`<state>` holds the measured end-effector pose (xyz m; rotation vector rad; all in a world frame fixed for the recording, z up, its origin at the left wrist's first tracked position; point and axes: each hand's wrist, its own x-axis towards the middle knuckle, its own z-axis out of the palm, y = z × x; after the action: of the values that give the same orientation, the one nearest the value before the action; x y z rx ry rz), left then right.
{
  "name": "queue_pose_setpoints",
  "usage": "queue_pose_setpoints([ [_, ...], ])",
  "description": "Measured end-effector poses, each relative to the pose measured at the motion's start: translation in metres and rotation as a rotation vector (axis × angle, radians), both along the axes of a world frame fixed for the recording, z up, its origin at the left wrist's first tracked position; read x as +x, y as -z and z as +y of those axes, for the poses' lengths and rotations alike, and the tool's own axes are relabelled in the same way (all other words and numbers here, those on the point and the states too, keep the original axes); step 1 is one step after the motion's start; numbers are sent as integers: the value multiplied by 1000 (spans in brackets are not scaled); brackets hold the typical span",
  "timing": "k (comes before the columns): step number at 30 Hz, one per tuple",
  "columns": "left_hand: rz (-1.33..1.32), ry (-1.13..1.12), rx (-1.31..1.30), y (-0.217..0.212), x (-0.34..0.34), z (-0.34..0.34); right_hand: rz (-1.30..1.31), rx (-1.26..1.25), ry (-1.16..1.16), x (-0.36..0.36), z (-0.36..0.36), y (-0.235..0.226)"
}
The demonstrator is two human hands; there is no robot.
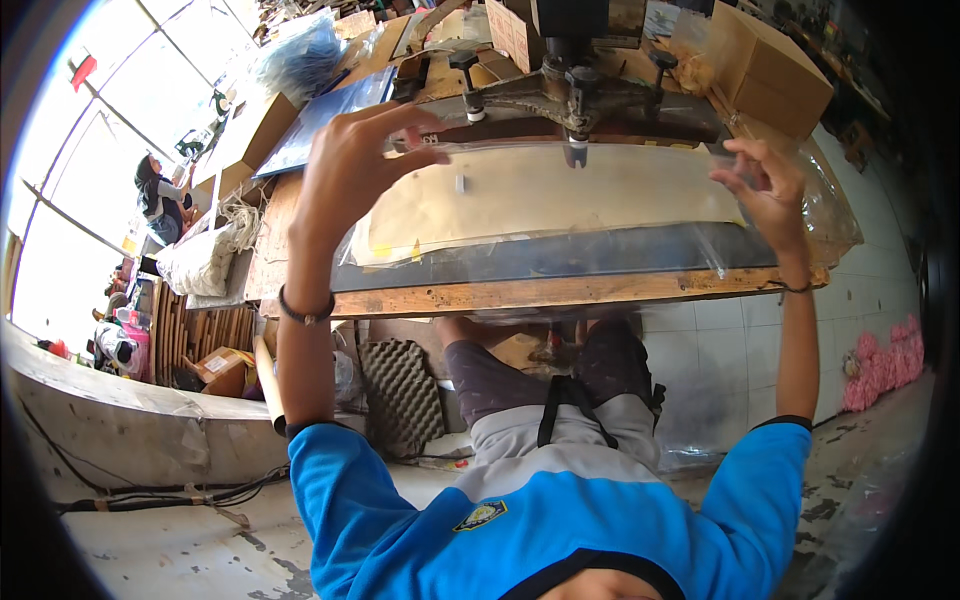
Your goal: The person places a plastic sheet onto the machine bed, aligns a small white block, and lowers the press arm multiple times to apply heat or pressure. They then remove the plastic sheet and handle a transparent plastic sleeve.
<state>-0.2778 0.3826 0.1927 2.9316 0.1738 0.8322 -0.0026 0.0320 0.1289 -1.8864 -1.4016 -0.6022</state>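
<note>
Clear plastic bag point(600, 215), thin, limp and slippery, lies on the surface point(540, 292) under the press point(575, 95), left hand point(350, 165) pinching its nine-o'clock edge, right hand point(765, 185) its three-o'clock edge.

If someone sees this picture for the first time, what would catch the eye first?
Most striking is the clear plastic sheet spread over the workbench, held by the left hand and the right hand at its two ends. Above it, at the top centre, hangs the dark metal press. A brown cardboard box stands at the upper right.
</note>
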Motion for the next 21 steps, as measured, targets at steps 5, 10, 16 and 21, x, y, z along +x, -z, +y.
queue_pose_setpoints([
  [5, -114, -84, 234, -15, -36, 7, -174, -185, 22, 1, -35, -43],
  [10, -388, -207, 384, -14, -56, 27, -362, -94, 249, 24, -74, -77],
  [16, -420, -397, 457, -12, -81, 47, -522, -43, 469, 61, -97, -76],
  [21, -495, -425, 569, -7, -100, 78, -550, 9, 502, 95, -118, -65],
])
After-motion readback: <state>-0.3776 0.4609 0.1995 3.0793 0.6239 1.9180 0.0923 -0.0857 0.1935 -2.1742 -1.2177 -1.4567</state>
